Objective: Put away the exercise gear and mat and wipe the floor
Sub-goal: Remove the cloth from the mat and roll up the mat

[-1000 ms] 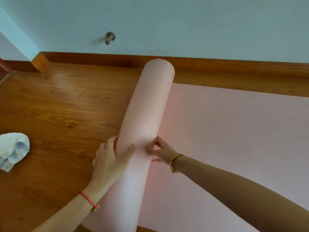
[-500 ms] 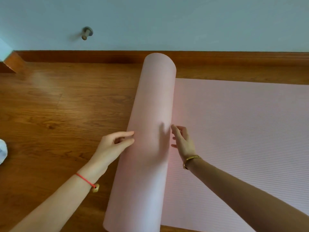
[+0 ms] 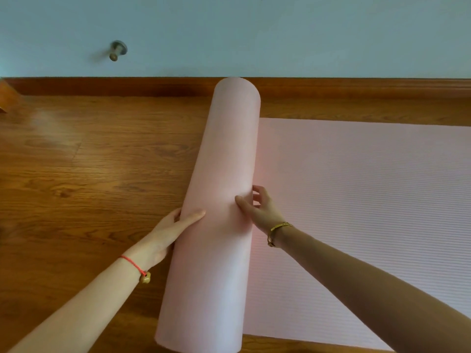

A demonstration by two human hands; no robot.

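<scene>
Contact is back after a brief release: left hand [image 3: 165, 234] cups the rolled mat [image 3: 225, 149], right hand [image 3: 260, 211] pinches its leading side, so I judge rolling resumes, much left flat.

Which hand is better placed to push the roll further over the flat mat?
Probably the left hand: it holds the roll on the side away from the flat mat. The right hand sits in the roll's path.
</scene>
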